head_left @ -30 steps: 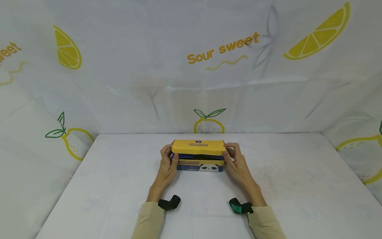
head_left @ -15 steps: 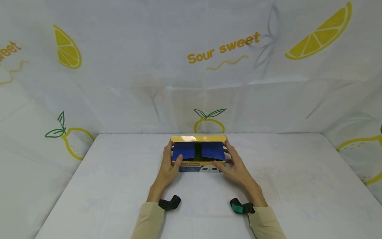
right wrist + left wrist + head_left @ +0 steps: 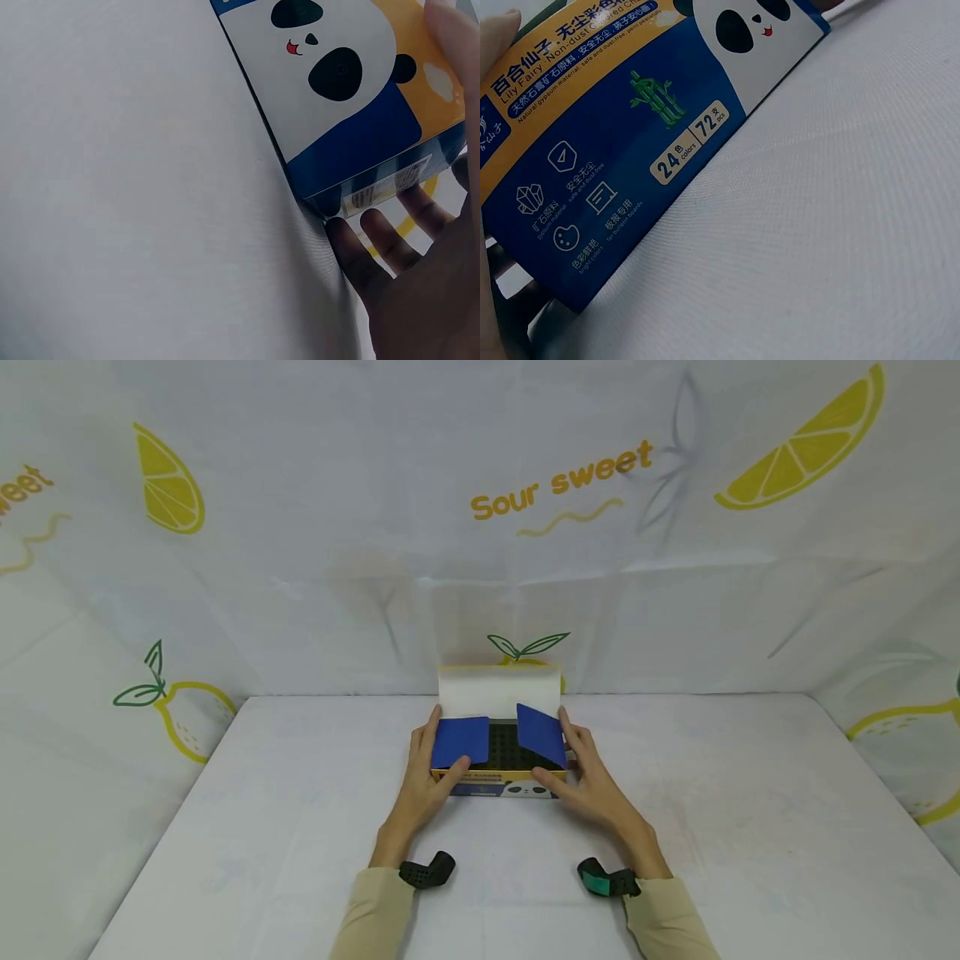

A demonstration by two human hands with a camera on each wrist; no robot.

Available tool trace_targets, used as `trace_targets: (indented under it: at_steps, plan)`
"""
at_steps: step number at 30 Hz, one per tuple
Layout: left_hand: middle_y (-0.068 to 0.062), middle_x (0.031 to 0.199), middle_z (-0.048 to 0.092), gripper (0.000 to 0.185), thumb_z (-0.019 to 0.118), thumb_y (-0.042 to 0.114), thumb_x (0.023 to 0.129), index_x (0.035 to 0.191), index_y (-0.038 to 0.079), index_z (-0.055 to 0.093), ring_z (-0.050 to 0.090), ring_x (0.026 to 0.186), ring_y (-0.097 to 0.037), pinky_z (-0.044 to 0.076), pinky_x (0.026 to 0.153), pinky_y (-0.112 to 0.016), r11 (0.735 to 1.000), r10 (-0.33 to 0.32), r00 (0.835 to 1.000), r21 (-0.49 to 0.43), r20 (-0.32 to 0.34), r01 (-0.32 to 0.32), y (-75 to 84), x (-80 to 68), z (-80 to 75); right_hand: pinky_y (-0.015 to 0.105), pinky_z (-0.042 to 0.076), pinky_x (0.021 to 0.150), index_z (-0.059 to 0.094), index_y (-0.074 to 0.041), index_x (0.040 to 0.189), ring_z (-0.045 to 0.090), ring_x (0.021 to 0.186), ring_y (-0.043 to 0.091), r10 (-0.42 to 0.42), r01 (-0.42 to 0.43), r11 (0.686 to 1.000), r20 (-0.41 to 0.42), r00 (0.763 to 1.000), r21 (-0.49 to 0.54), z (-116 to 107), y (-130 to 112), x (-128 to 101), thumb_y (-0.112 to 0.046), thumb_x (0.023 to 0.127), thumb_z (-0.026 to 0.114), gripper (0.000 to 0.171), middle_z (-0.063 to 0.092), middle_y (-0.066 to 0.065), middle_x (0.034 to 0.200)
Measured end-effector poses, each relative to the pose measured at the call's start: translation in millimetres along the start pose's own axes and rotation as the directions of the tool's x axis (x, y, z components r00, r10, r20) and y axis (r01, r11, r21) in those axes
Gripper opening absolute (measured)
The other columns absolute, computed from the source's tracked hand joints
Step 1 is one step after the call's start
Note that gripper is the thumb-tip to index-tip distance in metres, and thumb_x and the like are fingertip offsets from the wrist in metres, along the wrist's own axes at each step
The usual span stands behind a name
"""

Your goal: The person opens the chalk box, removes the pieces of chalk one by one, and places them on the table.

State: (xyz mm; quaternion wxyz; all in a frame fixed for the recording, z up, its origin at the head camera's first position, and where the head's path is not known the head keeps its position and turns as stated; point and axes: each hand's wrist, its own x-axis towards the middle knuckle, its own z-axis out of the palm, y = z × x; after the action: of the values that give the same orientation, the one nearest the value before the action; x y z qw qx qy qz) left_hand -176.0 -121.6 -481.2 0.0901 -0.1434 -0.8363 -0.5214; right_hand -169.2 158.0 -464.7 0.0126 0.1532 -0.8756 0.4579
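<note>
A blue and yellow chalk box (image 3: pixel 480 787) with a panda on its front stands on the table, its lid (image 3: pixel 498 693) raised at the back, pale inside showing. A blue left flap (image 3: pixel 459 740) lies nearly flat, while the right flap (image 3: pixel 542 735) tilts upward. Between them shows a dark inside with rows of holes (image 3: pixel 504 747). My left hand (image 3: pixel 418 785) grips the left end, thumb at the front rim. My right hand (image 3: pixel 592 783) holds the other end likewise; in the right wrist view its fingers (image 3: pixel 386 240) lie by the end panel with a barcode (image 3: pixel 386 184).
The white table (image 3: pixel 300 827) spreads out to both sides and in front of the box. Behind it hangs a white cloth (image 3: pixel 337 568) printed with lemons. A black wrist camera (image 3: pixel 427 870) sits at each wrist, by beige sleeves (image 3: pixel 375 910).
The yellow lid has swung up and back from over the box, uncovering the blue flaps. The right flap has risen, and both thumbs now lie at the front rim.
</note>
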Motion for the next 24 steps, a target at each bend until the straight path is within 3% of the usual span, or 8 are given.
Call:
trace_targets:
  at_steps: [9, 15, 24]
  plan:
    - [-0.023, 0.149, 0.038, 0.097, 0.065, 0.061, 0.09, 0.165, 0.02, 0.02, 0.05, 0.125, -0.039, 0.043, 0.105, -0.064, 1.0, -0.029, 1.0, -0.007, -0.01, 0.029, 0.9, -0.1, -0.6, 0.042, 0.047, 0.092, 0.012, -0.016, 0.166, 0.057, 0.113, 0.033, 0.016, -0.016, 1.0, 0.008, 1.0, -0.001, 0.5, -1.4, 0.2, -0.033, 0.099, 0.063, 0.086, 0.041, 0.026, 0.143]
    - [-0.022, 0.144, 0.043, 0.095, 0.066, 0.06, 0.088, 0.163, 0.018, 0.024, 0.053, 0.121, -0.036, 0.046, 0.101, -0.059, 1.0, -0.027, 0.999, -0.005, -0.022, 0.027, 1.3, 0.5, -1.0, 0.052, 0.049, 0.099, 0.014, -0.015, 0.166, 0.059, 0.117, 0.036, 0.016, -0.016, 1.0, 0.012, 1.0, 0.02, -1.8, -0.8, -0.8, -0.034, 0.104, 0.055, 0.077, 0.043, 0.027, 0.148]
    - [-0.022, 0.142, 0.047, 0.094, 0.066, 0.06, 0.088, 0.162, 0.016, 0.028, 0.055, 0.119, -0.036, 0.049, 0.098, -0.058, 1.0, -0.025, 0.999, -0.001, -0.031, 0.025, 0.1, -0.2, -1.0, 0.052, 0.05, 0.103, 0.023, -0.019, 0.164, 0.061, 0.118, 0.034, 0.069, -0.067, 0.993, -0.008, 0.998, 0.1, -4.2, -0.3, 0.9, -0.028, 0.098, 0.067, 0.08, 0.05, 0.023, 0.145]
